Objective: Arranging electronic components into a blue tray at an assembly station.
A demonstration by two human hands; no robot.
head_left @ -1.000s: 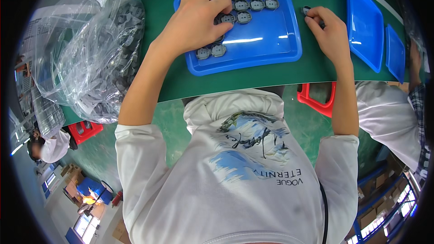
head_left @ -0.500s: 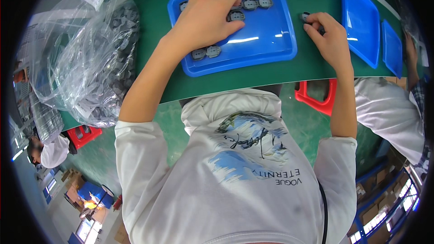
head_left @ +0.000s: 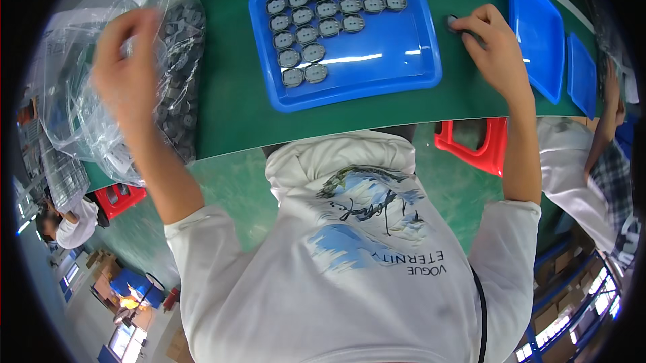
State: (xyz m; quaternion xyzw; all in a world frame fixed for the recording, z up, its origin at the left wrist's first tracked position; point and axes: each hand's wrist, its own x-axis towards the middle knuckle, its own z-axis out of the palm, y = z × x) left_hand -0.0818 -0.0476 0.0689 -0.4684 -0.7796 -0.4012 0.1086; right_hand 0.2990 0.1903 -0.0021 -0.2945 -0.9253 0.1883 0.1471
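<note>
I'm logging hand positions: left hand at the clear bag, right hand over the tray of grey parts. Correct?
No: the head view shows the right hand over the table, right of the tray; the left hand is at the bag.

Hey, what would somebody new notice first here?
Probably the blue tray on the green table, with grey parts in rows along its far and left sides. To its left, the blurred left hand shows over a clear bag of grey pieces; to its right, the right hand pinches a small dark piece.
</note>
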